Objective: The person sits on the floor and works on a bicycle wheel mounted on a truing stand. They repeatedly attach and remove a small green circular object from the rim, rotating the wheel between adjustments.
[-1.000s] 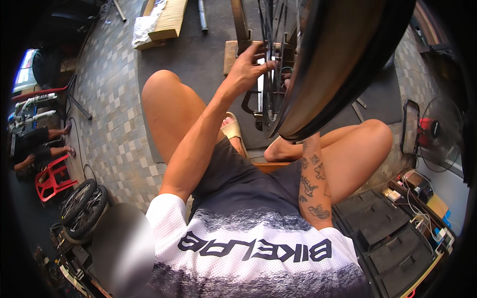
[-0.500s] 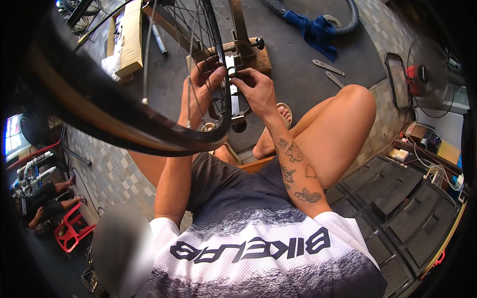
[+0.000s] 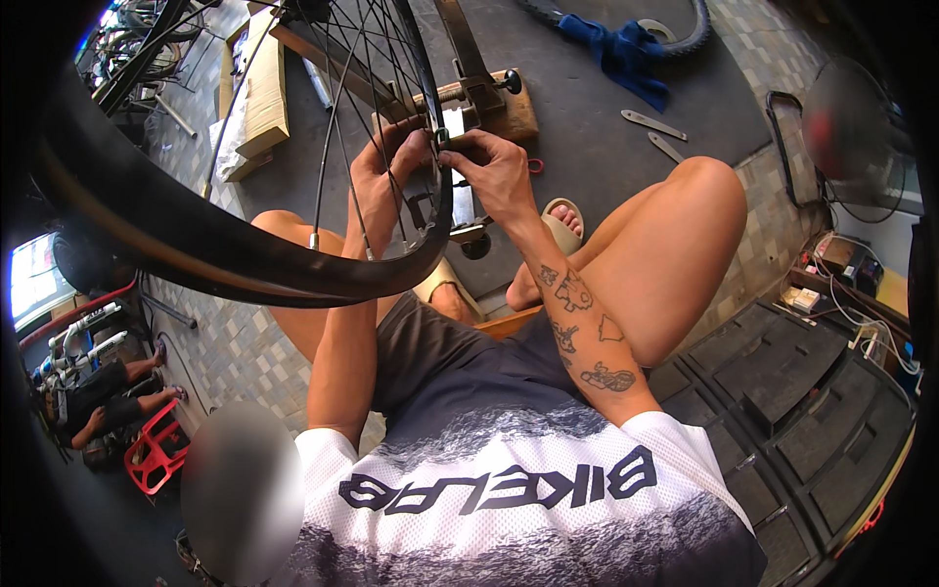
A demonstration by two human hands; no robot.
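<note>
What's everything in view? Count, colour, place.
wheel: one, black, upper left
stand: one, brown, top centre
wooden block: one, brown, under stand
mat: one, grey, below stand
flat tools: two, grey, on mat
tyre: one, black, top right
cloth: one, blue, against tyre
box: one, tan, upper left
stool: one, red, lower left
person: one, dark clothes, far left
fan: one, blurred red, far right
drawers: several, black, lower right
left hand: one, bare, beside wheel
right hand: one, bare, beside wheel
</note>
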